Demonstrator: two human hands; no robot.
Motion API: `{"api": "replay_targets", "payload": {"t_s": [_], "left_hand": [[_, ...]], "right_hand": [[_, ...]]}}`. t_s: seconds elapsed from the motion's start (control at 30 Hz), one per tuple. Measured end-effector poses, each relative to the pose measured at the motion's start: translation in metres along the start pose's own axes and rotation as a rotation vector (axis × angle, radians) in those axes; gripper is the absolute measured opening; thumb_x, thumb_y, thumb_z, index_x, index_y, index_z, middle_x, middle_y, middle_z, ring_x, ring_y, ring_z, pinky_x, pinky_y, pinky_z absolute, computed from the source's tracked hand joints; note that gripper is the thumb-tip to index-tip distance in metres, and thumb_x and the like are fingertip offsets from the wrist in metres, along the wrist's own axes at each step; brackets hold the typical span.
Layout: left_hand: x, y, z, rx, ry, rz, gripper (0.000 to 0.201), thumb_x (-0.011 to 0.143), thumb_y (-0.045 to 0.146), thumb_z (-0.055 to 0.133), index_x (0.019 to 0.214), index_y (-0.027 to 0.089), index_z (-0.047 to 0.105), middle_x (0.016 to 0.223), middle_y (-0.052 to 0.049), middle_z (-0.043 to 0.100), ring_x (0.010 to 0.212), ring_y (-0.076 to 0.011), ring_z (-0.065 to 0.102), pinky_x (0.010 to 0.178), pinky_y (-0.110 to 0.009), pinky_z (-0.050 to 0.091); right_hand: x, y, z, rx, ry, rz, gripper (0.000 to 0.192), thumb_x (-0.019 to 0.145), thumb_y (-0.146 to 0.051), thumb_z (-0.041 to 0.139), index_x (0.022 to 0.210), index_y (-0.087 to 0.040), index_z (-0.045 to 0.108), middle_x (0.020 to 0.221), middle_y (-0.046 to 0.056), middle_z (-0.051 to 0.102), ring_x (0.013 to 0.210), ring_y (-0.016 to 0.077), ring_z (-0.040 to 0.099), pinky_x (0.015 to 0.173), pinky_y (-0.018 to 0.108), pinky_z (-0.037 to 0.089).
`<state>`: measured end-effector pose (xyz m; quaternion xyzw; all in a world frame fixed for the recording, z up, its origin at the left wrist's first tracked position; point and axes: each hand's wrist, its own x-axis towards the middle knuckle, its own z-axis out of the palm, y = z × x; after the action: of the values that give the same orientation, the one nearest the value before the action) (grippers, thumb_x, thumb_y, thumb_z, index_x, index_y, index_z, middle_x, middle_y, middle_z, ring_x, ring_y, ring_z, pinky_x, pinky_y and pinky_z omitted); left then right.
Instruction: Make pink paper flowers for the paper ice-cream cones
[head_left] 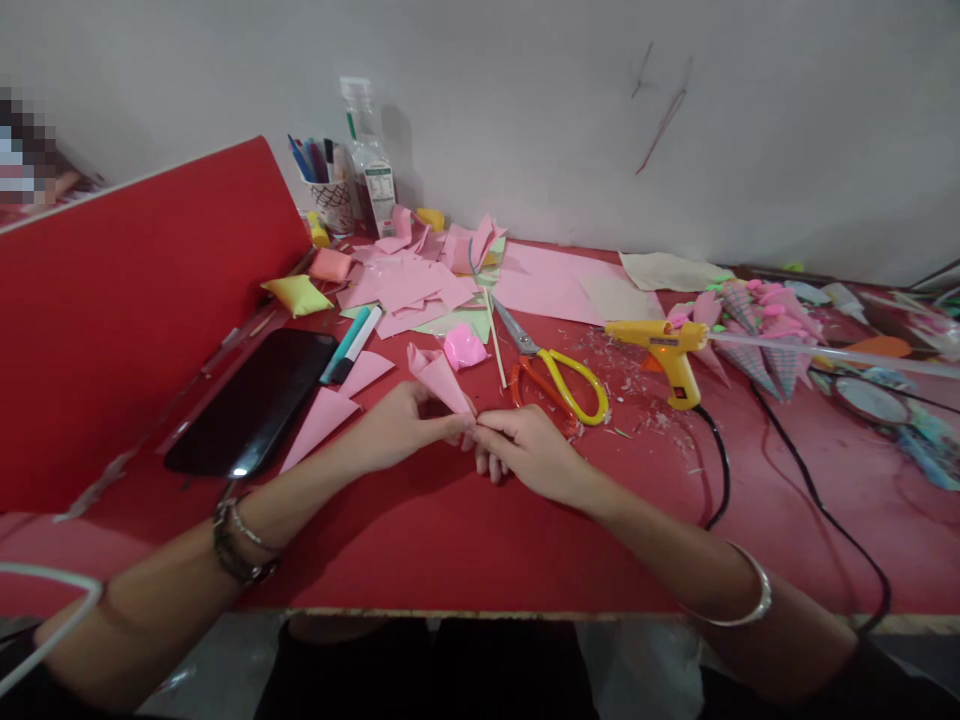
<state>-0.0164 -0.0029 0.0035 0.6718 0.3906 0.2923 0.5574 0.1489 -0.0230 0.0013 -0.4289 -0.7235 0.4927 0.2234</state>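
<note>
A pink paper cone (441, 380) is held between my two hands over the red tabletop, its wide end pointing up and away to the left. The fingers of my left hand (409, 425) wrap around its side. My right hand (529, 450) pinches the narrow tip, with its fingertips meeting those of the left. Just beyond the cone lies a bright pink clay packet (465, 346). Beside my left wrist are pink paper pieces (321, 420) cut in wedge shapes. Scissors (555, 375) with yellow and orange handles rest past my right hand.
A yellow glue gun (667, 350) with a black cord stands at right, near finished cones (757, 330). A black phone (255, 400) and markers (356, 345) lie at left, by a red panel (150, 310). Behind are paper scraps (409, 285), a pen cup (330, 205) and a glass bottle (371, 165).
</note>
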Motion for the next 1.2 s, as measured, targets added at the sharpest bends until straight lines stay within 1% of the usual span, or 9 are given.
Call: {"api": "replay_targets", "payload": {"t_s": [0.2,0.4,0.53,0.63,0.77,0.83,0.93,1.1,1.2], "left_hand": [[0.0001,0.0025,0.0001,-0.012,0.011,-0.044,0.014,0.072,0.024,0.052,0.067,0.012,0.058,0.061,0.000,0.060,0.055,-0.0086,0.054,0.055,-0.021,0.044],[0.0015,0.0028,0.0000,-0.001,0.003,0.027,0.015,0.072,0.023,0.051,0.064,0.013,0.058,0.058,0.001,0.059,0.053,-0.0080,0.052,0.053,-0.020,0.043],[0.0020,0.0030,-0.0005,0.043,-0.012,0.063,0.018,0.073,0.024,0.050,0.060,0.013,0.056,0.055,0.001,0.058,0.052,-0.0077,0.052,0.053,-0.019,0.043],[0.0013,0.0029,-0.0004,0.070,0.007,0.070,0.018,0.073,0.024,0.049,0.061,0.014,0.055,0.055,0.002,0.056,0.052,-0.0073,0.051,0.051,-0.018,0.042],[-0.0003,0.0038,-0.0003,0.150,0.059,0.038,0.016,0.073,0.024,0.049,0.064,0.013,0.056,0.056,0.002,0.057,0.052,-0.0084,0.052,0.050,-0.019,0.042],[-0.0006,0.0045,-0.0005,0.188,0.079,0.018,0.016,0.072,0.025,0.051,0.064,0.014,0.057,0.057,0.001,0.058,0.052,-0.0092,0.053,0.049,-0.019,0.042],[-0.0003,0.0047,-0.0007,0.216,0.091,0.019,0.016,0.072,0.026,0.053,0.062,0.014,0.056,0.054,0.002,0.057,0.050,-0.0092,0.052,0.048,-0.019,0.040],[0.0002,0.0028,-0.0008,0.217,0.074,0.047,0.016,0.072,0.026,0.052,0.062,0.014,0.056,0.054,0.002,0.057,0.051,-0.0088,0.051,0.049,-0.019,0.041],[0.0001,0.0018,-0.0011,0.175,0.060,0.073,0.017,0.074,0.026,0.050,0.064,0.014,0.056,0.056,0.002,0.056,0.052,-0.0084,0.051,0.051,-0.020,0.042]], "right_hand": [[-0.0001,-0.0031,-0.0010,-0.019,0.003,0.005,0.027,0.084,-0.022,0.037,0.061,-0.014,0.048,0.050,-0.004,0.052,0.037,0.0027,0.048,0.040,0.014,0.039],[-0.0005,-0.0044,-0.0001,-0.013,-0.004,0.005,0.027,0.085,-0.021,0.036,0.063,-0.014,0.048,0.050,-0.003,0.052,0.037,0.0024,0.047,0.041,0.014,0.040],[-0.0009,-0.0027,-0.0004,0.068,-0.048,0.033,0.023,0.085,-0.021,0.035,0.072,-0.013,0.051,0.051,-0.004,0.052,0.038,0.0025,0.048,0.040,0.014,0.040],[-0.0002,-0.0017,-0.0008,0.108,-0.053,0.050,0.023,0.085,-0.022,0.036,0.071,-0.013,0.052,0.053,-0.003,0.053,0.041,0.0030,0.049,0.042,0.015,0.040],[0.0005,-0.0024,0.0005,0.026,0.045,-0.007,0.024,0.083,-0.024,0.040,0.064,-0.013,0.051,0.054,-0.003,0.052,0.046,0.0033,0.050,0.046,0.015,0.041],[0.0003,-0.0031,0.0014,-0.008,0.083,-0.026,0.022,0.082,-0.024,0.042,0.065,-0.014,0.050,0.055,-0.003,0.052,0.046,0.0035,0.050,0.046,0.015,0.040],[-0.0002,-0.0037,0.0019,-0.013,0.084,-0.014,0.019,0.082,-0.023,0.042,0.067,-0.014,0.050,0.055,-0.003,0.052,0.046,0.0038,0.050,0.046,0.016,0.040],[-0.0002,-0.0042,0.0020,-0.076,0.078,-0.024,0.022,0.084,-0.020,0.037,0.069,-0.014,0.052,0.054,-0.003,0.054,0.043,0.0038,0.049,0.047,0.016,0.040],[0.0000,-0.0049,0.0022,-0.148,0.088,-0.037,0.024,0.084,-0.017,0.037,0.065,-0.013,0.052,0.053,-0.003,0.054,0.044,0.0038,0.049,0.049,0.016,0.040]]}}
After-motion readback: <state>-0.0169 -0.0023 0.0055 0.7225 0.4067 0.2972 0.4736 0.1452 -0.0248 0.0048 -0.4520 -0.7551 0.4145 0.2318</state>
